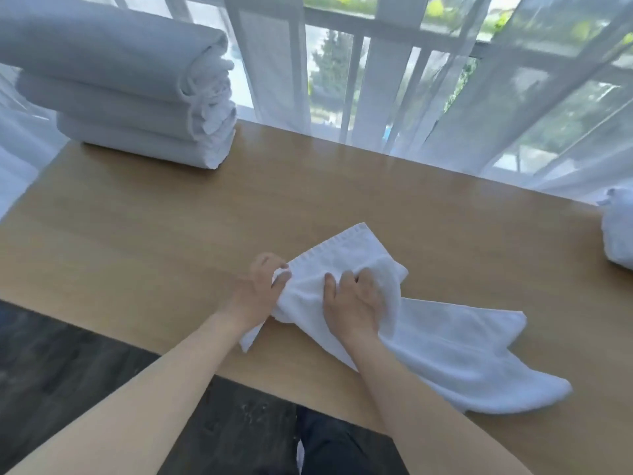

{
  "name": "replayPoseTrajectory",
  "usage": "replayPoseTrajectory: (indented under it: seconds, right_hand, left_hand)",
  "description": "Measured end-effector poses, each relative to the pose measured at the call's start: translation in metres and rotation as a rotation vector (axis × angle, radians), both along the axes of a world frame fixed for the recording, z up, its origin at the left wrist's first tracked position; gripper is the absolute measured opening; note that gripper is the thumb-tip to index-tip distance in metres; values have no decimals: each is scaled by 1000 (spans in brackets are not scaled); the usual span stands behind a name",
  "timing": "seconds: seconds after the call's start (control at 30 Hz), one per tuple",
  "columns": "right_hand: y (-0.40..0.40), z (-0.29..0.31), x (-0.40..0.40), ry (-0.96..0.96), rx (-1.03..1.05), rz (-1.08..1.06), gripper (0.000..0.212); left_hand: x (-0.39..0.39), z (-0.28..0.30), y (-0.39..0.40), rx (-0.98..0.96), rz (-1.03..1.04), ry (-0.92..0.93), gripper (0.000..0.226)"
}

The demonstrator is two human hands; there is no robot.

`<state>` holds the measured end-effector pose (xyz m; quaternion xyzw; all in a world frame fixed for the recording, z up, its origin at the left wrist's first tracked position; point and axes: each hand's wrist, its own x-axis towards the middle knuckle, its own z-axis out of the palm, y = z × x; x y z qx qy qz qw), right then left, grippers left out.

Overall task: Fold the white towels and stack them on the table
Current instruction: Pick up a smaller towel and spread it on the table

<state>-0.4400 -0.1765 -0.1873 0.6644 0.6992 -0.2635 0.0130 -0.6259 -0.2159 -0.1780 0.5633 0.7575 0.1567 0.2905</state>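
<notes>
A loose white towel point(445, 344) lies rumpled on the wooden table point(154, 241), near its front edge, trailing off to the right. My left hand point(260, 286) pinches the towel's left edge between thumb and fingers. My right hand point(356, 299) grips a bunch of the cloth in the towel's middle. A stack of three folded white towels point(137, 97) stands at the table's far left corner. Another crumpled white towel point(618, 231) sits at the right edge, partly cut off by the frame.
Sheer white curtains point(513, 114) hang along the table's far side before a window with a railing. Dark floor point(68, 354) shows below the table's front edge, with my dark trouser legs point(342, 447) under it.
</notes>
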Motion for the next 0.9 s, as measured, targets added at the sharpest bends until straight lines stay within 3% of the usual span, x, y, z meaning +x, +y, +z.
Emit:
replayPoseTrajectory:
  seconds: [0.1,0.2,0.4,0.5,0.7,0.77,0.83,0.9]
  right_hand:
    - [16,-1,-18,-38,28,43,41]
    - [29,0,-38,-49,53,89,35]
    - [40,-11,-76,-89,248,53,39]
    - [41,-13,-94,-102,343,3,33]
    - [43,-6,-124,-162,361,-115,36]
    - [42,-3,-128,-143,370,-160,36]
    - [37,-8,-123,-165,363,-219,34]
    - [28,-15,-113,-220,307,-271,35]
  left_hand:
    - [-20,-4,25,-133,-10,-24,23]
    - [-33,-2,42,-163,-55,-32,26]
    - [-61,-9,79,-266,53,-369,33]
    - [-69,-9,97,-350,-66,-300,22]
    - [-90,-9,119,-194,-190,-336,22]
    - [-103,-4,127,-139,-77,-463,20]
    - [-120,2,138,-6,196,-583,18]
    - [-142,3,149,106,371,-561,14]
